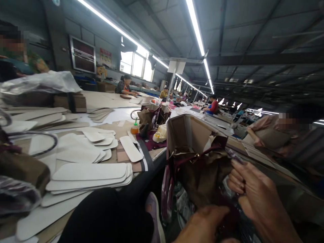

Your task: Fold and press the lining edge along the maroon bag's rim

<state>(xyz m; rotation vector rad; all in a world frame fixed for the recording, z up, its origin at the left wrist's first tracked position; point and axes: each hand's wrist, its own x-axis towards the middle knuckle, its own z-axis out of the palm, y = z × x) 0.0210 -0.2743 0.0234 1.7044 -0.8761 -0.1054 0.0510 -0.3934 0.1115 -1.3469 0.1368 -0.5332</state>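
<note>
A maroon handbag (227, 216) with a brown lining (202, 175) turned outward lies in front of me, against a large cardboard box (183, 128). My right hand (255, 190) is closed, its fingertips pinching a plastic-wrapped strip, apparently the bag's handle (234, 155). Lower down, my left hand (205, 221) is bent around the lower part of the bag, thumb side up; most of its fingers are hidden. A small gold metal fitting (196, 156) shows at the bag's edge. Clear plastic wrap hangs around the bag.
White board pieces (88, 173) lie in stacks on the worktable to my left. Another brown bag (22, 168) stands at the left edge. A bottle with a green nozzle (135, 127) and a pale container (160, 134) sit farther back. A co-worker (273, 131) sits at right.
</note>
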